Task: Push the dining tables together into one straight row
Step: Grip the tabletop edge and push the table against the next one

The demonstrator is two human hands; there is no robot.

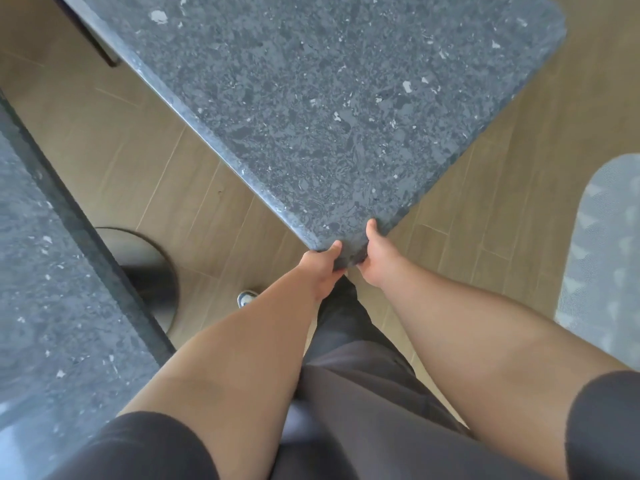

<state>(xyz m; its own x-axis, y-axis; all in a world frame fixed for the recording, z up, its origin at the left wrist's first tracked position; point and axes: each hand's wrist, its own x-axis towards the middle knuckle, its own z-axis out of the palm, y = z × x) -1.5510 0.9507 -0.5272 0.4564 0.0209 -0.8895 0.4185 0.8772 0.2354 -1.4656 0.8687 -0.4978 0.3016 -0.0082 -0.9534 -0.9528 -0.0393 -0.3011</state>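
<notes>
Speckled dark table (pixel 329 109) fills upper centre, its near corner pointing at the person. Left hand (pixel 322 268) and right hand (pixel 375 259) grip that corner, thumbs on top; fingers curl under the edge, hidden. Table's far end is cut off by the frame. Second table (pixel 52 289) at left, apart across bare floor (pixel 156 161), only partly visible. Round base (pixel 152 271) mostly hidden beneath it.

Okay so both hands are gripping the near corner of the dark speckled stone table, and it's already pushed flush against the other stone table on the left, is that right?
Not quite. Left hand and right hand do grip the near corner of the dark speckled stone table, but the head view shows bare wooden floor between it and the other stone table on the left.
</notes>
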